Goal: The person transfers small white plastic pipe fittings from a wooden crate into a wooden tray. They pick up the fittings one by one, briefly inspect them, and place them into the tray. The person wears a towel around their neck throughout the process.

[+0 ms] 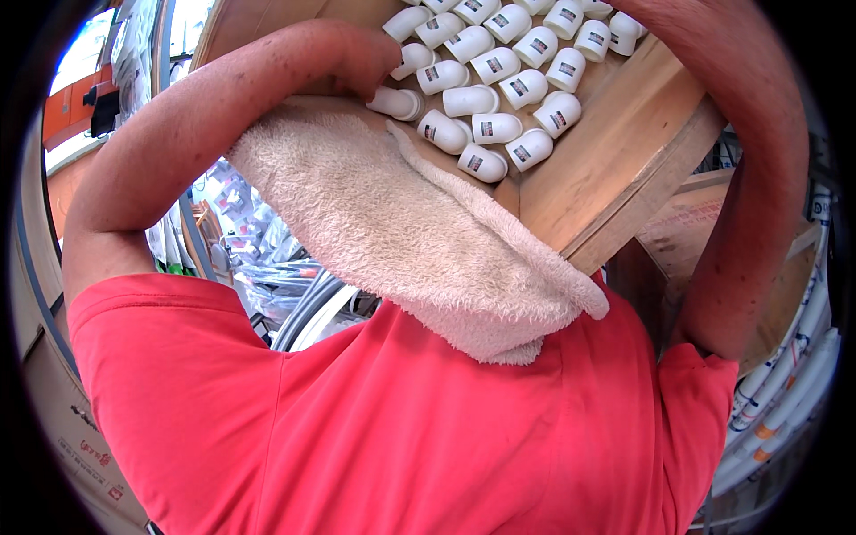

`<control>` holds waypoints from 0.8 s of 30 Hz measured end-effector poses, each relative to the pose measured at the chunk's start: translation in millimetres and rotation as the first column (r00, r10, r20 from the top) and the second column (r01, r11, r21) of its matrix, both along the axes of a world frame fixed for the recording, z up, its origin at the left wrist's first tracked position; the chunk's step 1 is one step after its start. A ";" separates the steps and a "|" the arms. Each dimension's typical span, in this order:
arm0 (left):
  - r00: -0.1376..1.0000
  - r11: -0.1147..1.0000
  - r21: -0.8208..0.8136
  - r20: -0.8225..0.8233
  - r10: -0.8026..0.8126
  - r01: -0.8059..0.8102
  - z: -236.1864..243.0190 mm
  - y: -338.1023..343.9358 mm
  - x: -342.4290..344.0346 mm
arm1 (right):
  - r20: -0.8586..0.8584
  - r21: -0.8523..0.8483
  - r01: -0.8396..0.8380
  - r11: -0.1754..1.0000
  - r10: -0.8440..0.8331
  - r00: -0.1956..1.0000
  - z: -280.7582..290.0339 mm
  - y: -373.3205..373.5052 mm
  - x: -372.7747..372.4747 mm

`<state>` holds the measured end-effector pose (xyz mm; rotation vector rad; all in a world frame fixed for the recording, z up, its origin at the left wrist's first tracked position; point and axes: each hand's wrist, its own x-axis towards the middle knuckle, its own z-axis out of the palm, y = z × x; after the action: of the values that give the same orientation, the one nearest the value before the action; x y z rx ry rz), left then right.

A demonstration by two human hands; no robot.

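My left hand (379,61) reaches in from the left, bent at the wrist, against the near white plastic pipe fittings. Its fingers are mostly hidden, so I cannot make out its grip. Close below its fingertips lies one white pipe fitting (395,103). Many more rounded white pipe fittings (496,65), each with a small dark label, lie loose in a wooden box (624,152). My right forearm rises on the right and leaves at the top edge, its hand out of sight. A beige towel (383,214) drapes over the near side of the box, against my red shirt.
White pipes (785,401) run in a curved bundle at the right. A wooden crate (691,218) stands below the box on that side. Clear-bagged goods (250,214) and grey coiled tubing (308,308) lie at the lower left. A cardboard box (85,455) sits at the left edge.
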<state>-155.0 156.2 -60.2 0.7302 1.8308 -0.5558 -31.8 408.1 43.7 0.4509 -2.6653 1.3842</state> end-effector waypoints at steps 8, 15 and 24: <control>0.999 0.983 -0.181 0.038 0.030 -0.022 -6.3 2.1 -3.1 | -0.009 -0.001 -0.014 1.000 0.014 1.000 -2.1 2.1 3.6; 0.968 0.976 -0.200 0.214 0.127 -0.084 -12.5 0.5 -18.7 | -0.028 0.000 -0.019 1.000 0.019 0.999 -0.8 4.0 1.1; 0.896 0.962 -0.133 0.352 0.270 -0.238 -19.9 -13.5 -22.8 | -0.054 -0.010 -0.028 1.000 0.028 0.998 -1.0 5.1 7.3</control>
<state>-177.9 142.7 -80.2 0.4856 1.5094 -0.2990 -24.5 413.2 42.7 0.5192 -2.6172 1.3731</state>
